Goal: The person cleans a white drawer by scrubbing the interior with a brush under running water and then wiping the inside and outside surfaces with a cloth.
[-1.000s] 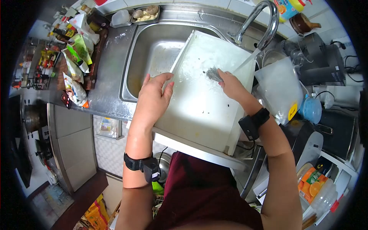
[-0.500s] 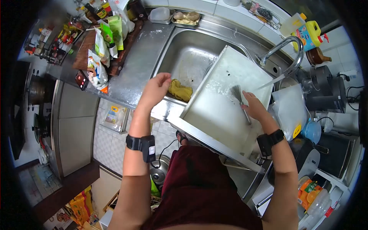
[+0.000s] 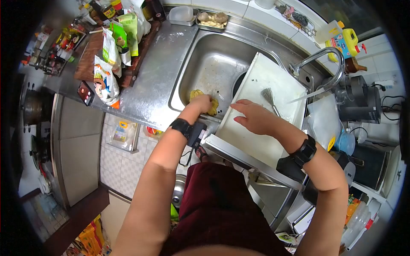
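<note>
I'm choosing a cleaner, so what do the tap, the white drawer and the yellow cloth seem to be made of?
Tap: probably chromed metal, polished, from its bright mirror-like highlights. Drawer: smooth white surface with a soft sheen; plastic or coated board, I can't tell. Cloth: likely soft fabric, matte, as it lies crumpled under the left hand.

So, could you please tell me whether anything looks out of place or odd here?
Yes: the white tray sits askew across the sink, overhanging its near edge, with the tap running into it. Dark specks mark both tray and sink floor, standing out against plain surfaces; I cannot tell what they are.
</note>
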Demonstrator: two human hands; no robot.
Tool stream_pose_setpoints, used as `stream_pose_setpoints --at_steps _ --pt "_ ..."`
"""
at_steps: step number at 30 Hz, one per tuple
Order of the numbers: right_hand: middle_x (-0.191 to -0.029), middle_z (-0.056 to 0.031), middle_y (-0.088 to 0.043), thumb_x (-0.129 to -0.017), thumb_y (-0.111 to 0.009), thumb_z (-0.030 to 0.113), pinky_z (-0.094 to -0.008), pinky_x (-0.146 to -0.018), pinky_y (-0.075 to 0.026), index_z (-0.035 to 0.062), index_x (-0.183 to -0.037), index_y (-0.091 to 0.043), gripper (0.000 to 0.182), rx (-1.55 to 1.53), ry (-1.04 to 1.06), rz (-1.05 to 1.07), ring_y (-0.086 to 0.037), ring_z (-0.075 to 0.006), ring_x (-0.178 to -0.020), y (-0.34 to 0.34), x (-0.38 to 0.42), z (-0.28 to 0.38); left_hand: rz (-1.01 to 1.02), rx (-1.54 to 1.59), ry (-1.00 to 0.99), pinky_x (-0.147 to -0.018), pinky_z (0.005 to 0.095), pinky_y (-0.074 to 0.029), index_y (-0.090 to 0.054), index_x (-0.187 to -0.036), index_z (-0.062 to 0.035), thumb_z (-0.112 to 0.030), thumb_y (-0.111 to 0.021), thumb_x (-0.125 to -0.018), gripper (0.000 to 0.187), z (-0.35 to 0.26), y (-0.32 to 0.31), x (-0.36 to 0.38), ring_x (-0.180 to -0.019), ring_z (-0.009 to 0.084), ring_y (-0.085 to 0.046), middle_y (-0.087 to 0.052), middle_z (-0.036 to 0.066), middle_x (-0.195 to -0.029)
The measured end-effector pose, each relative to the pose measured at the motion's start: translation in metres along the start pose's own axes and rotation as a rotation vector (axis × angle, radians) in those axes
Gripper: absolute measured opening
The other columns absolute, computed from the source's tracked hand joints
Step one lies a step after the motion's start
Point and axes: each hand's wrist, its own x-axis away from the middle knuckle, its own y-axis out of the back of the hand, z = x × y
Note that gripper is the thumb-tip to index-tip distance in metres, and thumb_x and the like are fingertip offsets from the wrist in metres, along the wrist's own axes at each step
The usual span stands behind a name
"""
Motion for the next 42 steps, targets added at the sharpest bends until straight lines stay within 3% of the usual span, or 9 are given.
stream_pose_setpoints --at_steps 6,12,15,21,22,26,33,39,42 --pt "-0.128 -0.0199 -0.047 -0.088 -0.056 0.020 -0.0406 -0.096 -0.041 0.0030 -0.125 -0.050 0.041 0.131 -0.161 0.126 -0.049 -0.0367 -0.115 -0.003 -0.032 0.009 0.443 -0.179 0.041 -0.079 0.0353 -0.050 -0.070 -0.094 -0.0035 -0.021 -0.068 -0.070 0.029 0.009 -0.037 -0.060 -0.093 0.0271 -0.065 -0.067 0.015 -0.101" --pt "-0.127 -0.0189 -0.048 -0.087 -0.057 0.021 -0.0397 -0.095 -0.042 0.0030 -0.124 -0.051 0.042 0.142 -0.168 0.105 -0.050 -0.0357 -0.113 -0.002 -0.034 0.007 0.227 0.462 0.211 -0.075 0.0369 -0.050 -0.069 -0.090 -0.0015 -0.013 -0.062 -0.068 0.026 0.031 -0.037 -0.028 -0.081 0.0290 -0.066 -0.068 0.016 -0.087" --pt "-0.127 -0.0182 -0.049 -0.087 -0.058 0.022 -0.0383 -0.095 -0.042 0.0035 -0.125 -0.051 0.042 0.083 -0.180 0.089 -0.050 -0.0350 -0.113 0.002 -0.025 -0.003 0.225 0.595 0.125 -0.049 0.0345 -0.041 -0.059 -0.071 -0.0020 -0.013 -0.053 -0.068 0.013 0.024 -0.028 -0.022 -0.054 0.0231 -0.054 -0.059 0.012 -0.067" --pt "-0.121 -0.0200 -0.054 -0.088 -0.057 0.032 -0.0390 -0.090 -0.045 0.0050 -0.125 -0.052 0.046 -0.113 -0.170 -0.001 -0.054 -0.0350 -0.109 0.023 -0.004 -0.025 0.116 0.644 0.026 -0.063 0.0339 -0.047 -0.067 -0.094 0.0008 -0.023 -0.056 -0.083 0.028 -0.004 0.046 -0.012 -0.070 0.0217 -0.060 -0.066 0.009 -0.082" --pt "-0.122 -0.0199 -0.054 -0.088 -0.057 0.032 -0.0385 -0.090 -0.045 0.0049 -0.125 -0.052 0.046 -0.181 -0.201 0.008 -0.054 -0.0345 -0.108 0.030 -0.001 -0.022 0.130 0.686 0.023 -0.074 0.0281 -0.045 -0.067 -0.102 -0.0034 -0.026 -0.055 -0.088 0.029 -0.016 0.071 0.010 -0.085 0.0172 -0.059 -0.066 0.006 -0.093" --pt "-0.122 -0.0179 -0.054 -0.086 -0.059 0.034 -0.0346 -0.086 -0.047 0.0050 -0.128 -0.049 0.052 -0.439 -0.262 -0.034 -0.058 -0.0293 -0.101 0.032 0.004 -0.038 0.182 0.923 -0.098 -0.085 0.0265 -0.041 -0.062 -0.112 -0.0084 -0.030 -0.049 -0.095 0.030 -0.050 0.126 0.054 -0.104 0.0093 -0.052 -0.061 -0.002 -0.114" --pt "-0.123 -0.0136 -0.053 -0.086 -0.060 0.032 -0.0327 -0.083 -0.048 0.0056 -0.135 -0.041 0.058 -0.764 -0.273 -0.057 -0.056 -0.0226 -0.095 0.033 0.010 -0.051 0.006 0.991 -0.103 -0.087 0.0285 -0.042 -0.061 -0.112 -0.0068 -0.028 -0.051 -0.094 0.030 -0.098 0.145 0.057 -0.104 0.0134 -0.053 -0.060 0.001 -0.113" --pt "-0.120 -0.0128 -0.054 -0.089 -0.058 0.028 -0.0315 -0.084 -0.048 0.0027 -0.136 -0.038 0.057 -0.886 -0.239 -0.109 -0.055 -0.0210 -0.100 0.034 0.036 -0.070 -0.002 1.005 -0.178 -0.087 0.0283 -0.043 -0.060 -0.112 -0.0044 -0.028 -0.053 -0.093 0.031 -0.146 0.139 0.056 -0.101 0.0140 -0.055 -0.060 0.004 -0.112" --pt "-0.131 -0.0128 -0.044 -0.088 -0.061 0.020 -0.0333 -0.089 -0.045 0.0073 -0.142 -0.027 0.065 -1.054 -0.236 -0.162 -0.050 -0.0191 -0.111 0.046 0.056 -0.082 0.021 0.998 -0.258 -0.088 0.0271 -0.043 -0.059 -0.113 -0.0030 -0.026 -0.052 -0.094 0.031 -0.183 0.138 0.066 -0.099 0.0139 -0.056 -0.060 0.005 -0.114"
